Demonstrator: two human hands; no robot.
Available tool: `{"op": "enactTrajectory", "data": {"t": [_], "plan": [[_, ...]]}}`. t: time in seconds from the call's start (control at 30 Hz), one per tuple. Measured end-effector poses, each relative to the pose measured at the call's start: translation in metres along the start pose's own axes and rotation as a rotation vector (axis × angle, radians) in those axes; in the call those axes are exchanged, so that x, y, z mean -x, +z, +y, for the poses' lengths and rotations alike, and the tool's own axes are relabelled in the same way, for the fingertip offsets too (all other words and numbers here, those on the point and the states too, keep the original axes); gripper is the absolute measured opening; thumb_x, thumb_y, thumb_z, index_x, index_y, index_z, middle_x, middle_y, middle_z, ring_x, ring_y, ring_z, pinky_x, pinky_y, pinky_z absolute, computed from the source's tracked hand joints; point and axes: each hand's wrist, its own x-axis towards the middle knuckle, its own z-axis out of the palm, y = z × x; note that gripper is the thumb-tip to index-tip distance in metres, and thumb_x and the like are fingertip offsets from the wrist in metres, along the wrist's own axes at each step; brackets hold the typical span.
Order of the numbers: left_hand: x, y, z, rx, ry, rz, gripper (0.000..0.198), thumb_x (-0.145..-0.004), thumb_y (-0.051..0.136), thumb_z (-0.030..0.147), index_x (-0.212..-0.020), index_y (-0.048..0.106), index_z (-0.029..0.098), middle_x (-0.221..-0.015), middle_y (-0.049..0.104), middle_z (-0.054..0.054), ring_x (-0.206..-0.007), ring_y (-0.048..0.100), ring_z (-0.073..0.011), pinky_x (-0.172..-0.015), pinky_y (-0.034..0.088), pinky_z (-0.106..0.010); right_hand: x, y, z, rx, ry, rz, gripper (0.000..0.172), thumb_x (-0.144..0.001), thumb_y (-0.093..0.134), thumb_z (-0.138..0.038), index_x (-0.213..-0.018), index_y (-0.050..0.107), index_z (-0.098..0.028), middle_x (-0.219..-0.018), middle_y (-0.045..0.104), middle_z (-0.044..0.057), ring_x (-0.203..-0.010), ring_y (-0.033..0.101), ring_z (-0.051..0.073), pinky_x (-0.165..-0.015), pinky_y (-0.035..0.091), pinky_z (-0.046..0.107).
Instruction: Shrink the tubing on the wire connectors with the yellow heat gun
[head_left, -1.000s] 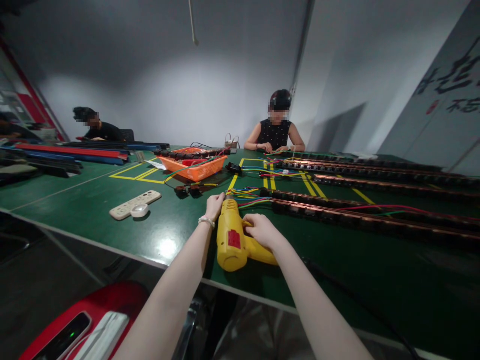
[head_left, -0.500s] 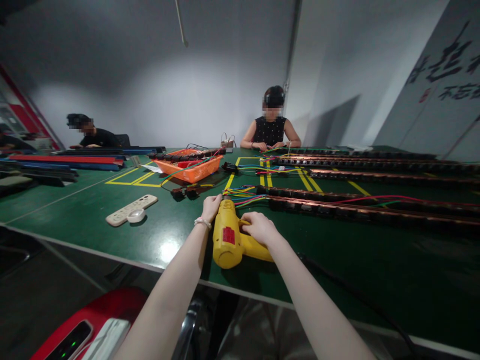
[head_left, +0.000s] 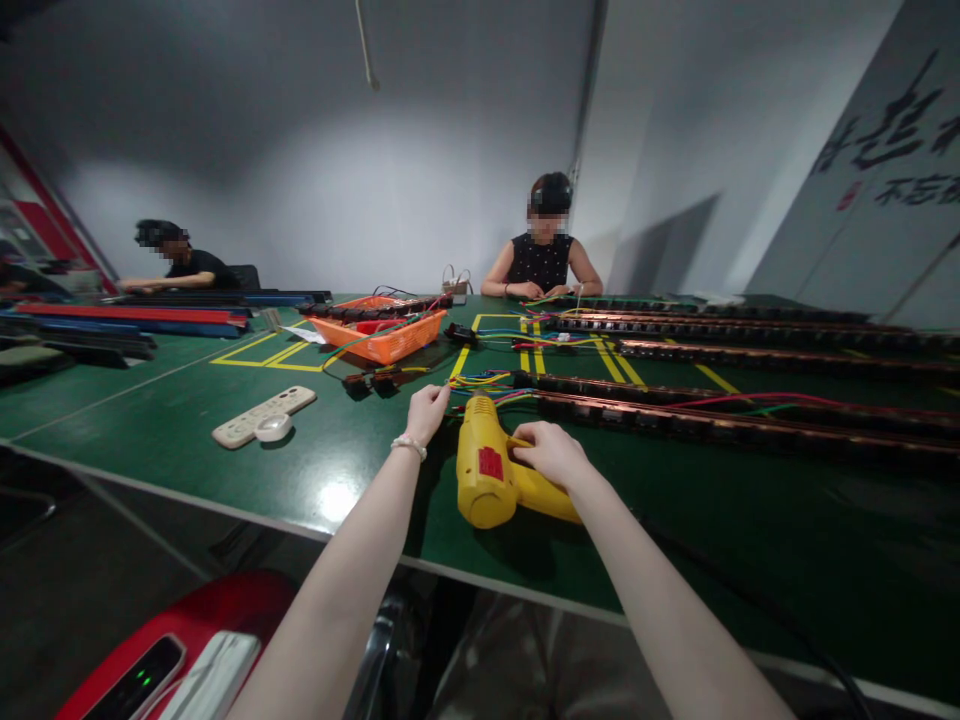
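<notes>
My right hand (head_left: 551,452) is wrapped round the handle of a yellow heat gun (head_left: 487,478) that rests on the green table (head_left: 187,420), its nozzle pointing away from me. My left hand (head_left: 427,410), with a bead bracelet on the wrist, is closed on the ends of a bundle of coloured wires (head_left: 480,382) just left of the nozzle. The wires run to long dark strips with copper rails (head_left: 675,420) that stretch off to the right.
A white remote control (head_left: 262,414) with a small round white thing on it lies to the left. An orange tray (head_left: 382,335) sits further back. One person sits across the table, another at the far left. A red device (head_left: 172,650) is below the table edge.
The heat gun has shifted to the right with my right hand. My left hand stays at the wire ends and now stands apart from the gun.
</notes>
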Motion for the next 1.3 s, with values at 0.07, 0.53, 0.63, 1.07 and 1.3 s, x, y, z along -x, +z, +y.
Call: {"op": "enactTrajectory", "data": {"t": [0.07,0.53,0.63,1.07,1.3], "plan": [[0.0,0.001,-0.002,0.032,-0.011,0.032,0.034,-0.083,0.046,0.039,-0.058,0.05,0.017,-0.059,0.055,0.001,-0.059,0.048,-0.0108,-0.06,0.035,-0.023,0.002,-0.005,0.01,-0.003,0.028,0.012,0.031,-0.088,0.055,-0.042,-0.107,0.059,-0.017,-0.11,0.06,0.006,-0.099,0.057,0.018,-0.087,0.047,0.042],[-0.006,0.004,-0.006,-0.005,-0.117,-0.03,0.031,-0.077,0.045,0.008,-0.098,0.067,0.014,-0.08,0.071,-0.008,-0.078,0.065,-0.0184,-0.075,0.044,-0.027,0.008,-0.014,0.037,0.041,-0.032,0.057,0.03,-0.089,0.053,-0.042,-0.105,0.06,-0.017,-0.107,0.061,0.006,-0.095,0.058,0.017,-0.085,0.048,0.039],[-0.004,0.003,-0.004,-0.093,-0.121,-0.022,0.031,-0.08,0.043,0.009,-0.097,0.068,0.016,-0.082,0.072,-0.008,-0.084,0.065,-0.0207,-0.082,0.043,-0.031,0.006,-0.01,0.024,0.079,-0.068,0.07,0.029,-0.089,0.053,-0.041,-0.102,0.06,-0.016,-0.104,0.062,0.005,-0.096,0.058,0.017,-0.086,0.048,0.04],[-0.006,-0.004,0.003,0.181,-0.158,0.11,0.023,-0.083,0.05,0.022,-0.093,0.069,0.013,-0.096,0.071,-0.01,-0.088,0.063,-0.0186,-0.081,0.046,-0.027,-0.009,0.015,-0.039,0.138,-0.177,0.068,0.03,-0.089,0.053,-0.041,-0.104,0.06,-0.016,-0.107,0.061,0.006,-0.1,0.057,0.018,-0.091,0.045,0.043],[-0.008,0.004,-0.002,0.4,-0.239,0.093,0.029,-0.075,0.06,0.022,-0.1,0.068,0.01,-0.093,0.071,-0.011,-0.083,0.065,-0.0169,-0.081,0.049,-0.028,-0.011,0.013,-0.033,0.122,-0.164,0.06,0.03,-0.089,0.054,-0.041,-0.104,0.06,-0.016,-0.107,0.061,0.006,-0.1,0.057,0.018,-0.09,0.045,0.044]]}}
